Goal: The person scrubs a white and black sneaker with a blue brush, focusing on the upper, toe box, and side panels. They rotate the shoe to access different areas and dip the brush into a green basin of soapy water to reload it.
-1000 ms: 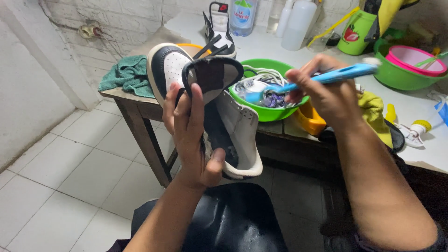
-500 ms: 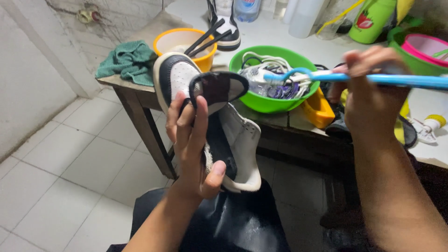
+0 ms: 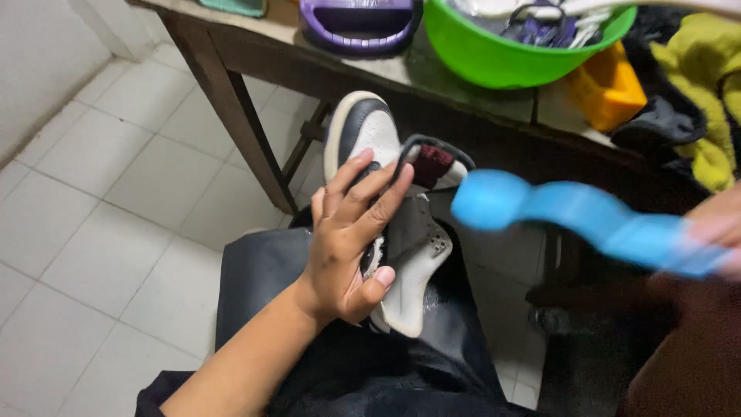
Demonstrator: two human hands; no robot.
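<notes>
My left hand (image 3: 351, 235) grips a white and dark high-top sneaker (image 3: 394, 224) by its side, fingers spread over the tongue, toe pointing away from me. The shoe hangs above my lap, which is covered in dark cloth. At the right edge, my right hand (image 3: 718, 228) is blurred and holds the handle of a blue brush (image 3: 571, 212). The brush head is just to the right of the sneaker's collar, and I cannot tell whether it touches.
A wooden table (image 3: 231, 85) stands in front of me with a green basin (image 3: 509, 46) of laces and small items, a purple basket (image 3: 359, 23), an orange container (image 3: 610, 89) and yellow and dark cloths (image 3: 695, 100). White floor tiles (image 3: 100, 201) lie to the left.
The view has tipped down and closer. My left hand has lowered the sneaker toward my lap. My right hand has brought the blue brush down from the basin to beside the shoe.
</notes>
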